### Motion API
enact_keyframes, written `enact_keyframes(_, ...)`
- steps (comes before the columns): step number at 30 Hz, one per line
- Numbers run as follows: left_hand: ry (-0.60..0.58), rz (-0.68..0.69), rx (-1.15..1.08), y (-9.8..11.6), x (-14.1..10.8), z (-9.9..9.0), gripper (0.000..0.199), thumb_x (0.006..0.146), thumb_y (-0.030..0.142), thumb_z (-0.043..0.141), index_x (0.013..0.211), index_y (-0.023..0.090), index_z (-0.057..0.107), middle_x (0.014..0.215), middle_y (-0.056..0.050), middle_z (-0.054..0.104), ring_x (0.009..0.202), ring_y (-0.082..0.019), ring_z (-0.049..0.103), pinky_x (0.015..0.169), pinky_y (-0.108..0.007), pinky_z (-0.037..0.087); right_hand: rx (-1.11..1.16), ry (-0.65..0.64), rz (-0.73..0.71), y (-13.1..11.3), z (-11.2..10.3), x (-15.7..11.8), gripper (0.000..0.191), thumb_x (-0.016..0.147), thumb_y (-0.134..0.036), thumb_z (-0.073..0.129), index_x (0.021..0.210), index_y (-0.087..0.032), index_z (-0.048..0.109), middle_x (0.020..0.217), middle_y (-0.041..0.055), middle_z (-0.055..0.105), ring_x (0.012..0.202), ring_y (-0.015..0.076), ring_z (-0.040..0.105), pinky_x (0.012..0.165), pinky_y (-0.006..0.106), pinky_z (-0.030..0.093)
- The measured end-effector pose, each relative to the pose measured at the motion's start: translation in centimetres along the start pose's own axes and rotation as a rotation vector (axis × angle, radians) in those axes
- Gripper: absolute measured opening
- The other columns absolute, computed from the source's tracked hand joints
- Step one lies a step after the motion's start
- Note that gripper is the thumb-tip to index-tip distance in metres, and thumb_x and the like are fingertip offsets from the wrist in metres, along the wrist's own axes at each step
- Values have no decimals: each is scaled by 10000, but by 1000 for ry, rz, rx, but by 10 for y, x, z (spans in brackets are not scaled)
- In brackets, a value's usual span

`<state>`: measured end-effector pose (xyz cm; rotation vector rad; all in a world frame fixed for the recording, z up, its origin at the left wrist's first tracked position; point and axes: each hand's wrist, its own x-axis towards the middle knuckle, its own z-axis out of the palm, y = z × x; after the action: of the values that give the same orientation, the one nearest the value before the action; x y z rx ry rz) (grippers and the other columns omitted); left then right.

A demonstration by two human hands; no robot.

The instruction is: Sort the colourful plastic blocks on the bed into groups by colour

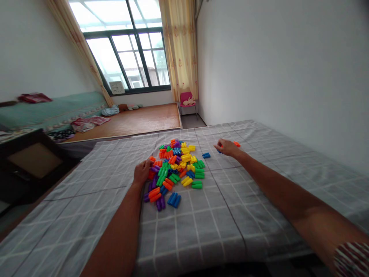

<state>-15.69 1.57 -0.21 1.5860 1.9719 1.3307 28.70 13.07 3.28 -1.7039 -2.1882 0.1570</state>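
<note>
A heap of plastic building blocks (173, 164), made of joined tubes in orange, purple, green, yellow and blue, lies on the grey checked cloth. At its left edge is my left hand (142, 172), fingers curled against orange and purple blocks; what they grip is hidden. My right hand (226, 147) is apart from the heap, to its right, with fingers closed low over the cloth. Part of a blue block (219, 151) shows under those fingers. Just beyond this hand lies an orange block (236, 144). Between the heap and my right hand sits another blue block (206, 155).
The checked cloth (201, 227) covers the surface before me. Closest to me lies a loose blue block (174, 200). Beyond stand a low mat-covered bed (144, 119), a pink chair (186, 100) and a window. A white wall (273, 69) bounds the right side.
</note>
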Motion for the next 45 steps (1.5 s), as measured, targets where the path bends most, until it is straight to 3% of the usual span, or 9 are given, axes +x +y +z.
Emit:
enact_keyframes(5,-7,40,30,-2,0,-3,584,844,597,386,819,131,737,804,-80,752,749,-207,685,684,-272,508,9,-210,-20,-6,15,-7,466,932,-575,422,990,-186,671,1008,108,709,875,204,657,745,263,463)
enact_keyframes(9,-14,49,44,-5,1,-2,595,852,588,372,845,122,742,845,-94,756,766,-212,686,710,-282,503,213,-461,-71,8,7,-7,593,800,-529,658,1304,-229,570,1212,91,655,803,186,662,691,269,506)
enact_keyframes(11,-18,57,49,-6,1,-2,590,853,585,371,848,128,743,848,-90,757,773,-211,685,712,-281,500,231,-498,-112,12,3,-7,652,758,-451,717,1345,-224,546,1198,92,660,836,196,665,737,282,516)
enact_keyframes(17,-36,66,82,-5,1,-2,559,860,552,364,846,143,745,852,-80,760,769,-199,681,701,-268,491,203,-459,-246,7,4,-12,486,781,-351,677,1247,-227,622,1180,69,670,989,215,651,845,277,500)
enact_keyframes(35,-45,80,140,3,-3,-6,569,861,559,343,850,155,743,847,-81,757,797,-221,683,718,-281,485,271,-344,-281,8,19,-15,481,739,-263,693,1216,-224,641,1136,49,694,875,185,665,778,275,514)
enact_keyframes(37,-45,79,146,4,-3,-7,564,857,560,346,848,159,743,842,-80,758,803,-225,685,726,-282,487,279,-327,-287,13,13,-6,472,724,-273,707,1190,-213,658,1063,45,715,834,181,665,757,270,514)
enact_keyframes(40,-45,82,147,5,-3,-7,550,855,550,355,843,160,743,848,-82,758,813,-228,686,734,-283,488,294,-178,-245,27,-3,21,472,721,-278,703,1186,-208,660,1079,46,713,810,174,662,764,276,515)
enact_keyframes(43,-51,74,141,6,-4,-8,553,861,549,351,834,157,741,843,-87,758,804,-224,686,735,-282,490,236,-12,-109,46,-19,53,461,738,-261,671,1194,-197,654,1165,64,688,845,177,667,782,280,516)
enact_keyframes(45,-55,64,134,7,-4,-8,564,862,558,346,831,155,739,838,-90,757,790,-222,684,733,-284,493,128,15,-26,58,-22,71,439,712,-234,680,1149,-196,681,1137,63,702,902,198,668,797,279,514)
